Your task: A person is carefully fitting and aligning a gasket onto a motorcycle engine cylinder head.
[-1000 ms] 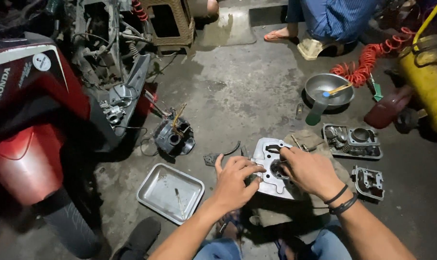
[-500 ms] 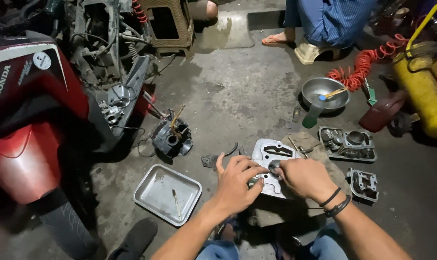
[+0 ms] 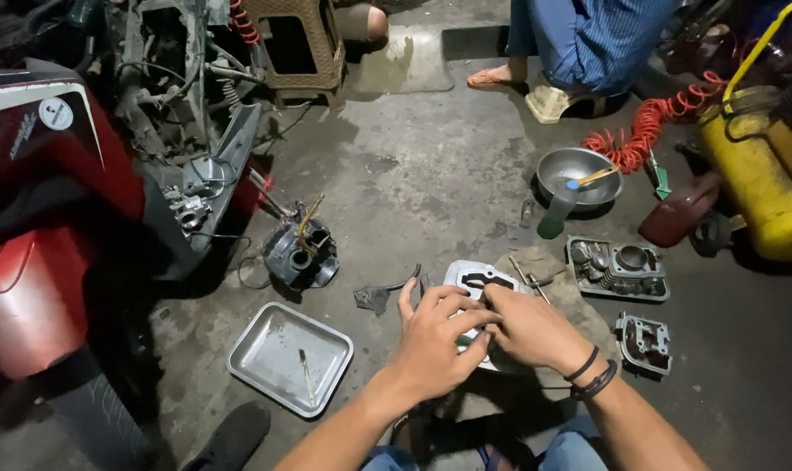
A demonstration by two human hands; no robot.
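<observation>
Aluminium part: pale engine cover plate (image 3: 476,281), flat on a rag (image 3: 570,296) on the concrete floor (image 3: 431,174), mostly hidden under both hands.
Left hand (image 3: 435,340): fingers curled over the plate's near edge, pressing on it rather than lifting.
Right hand (image 3: 531,330): fingertips pinched at the plate's centre (whether they pinch a small piece, I cannot tell).
Nearby: steel tray (image 3: 265,377) to the left; cylinder head (image 3: 618,269) and small casting (image 3: 644,342) to the right; metal bowl (image 3: 563,167) beyond.
Handling advice: probably best to brace the plate firmly with the left hand and work with the fingertips only.
</observation>
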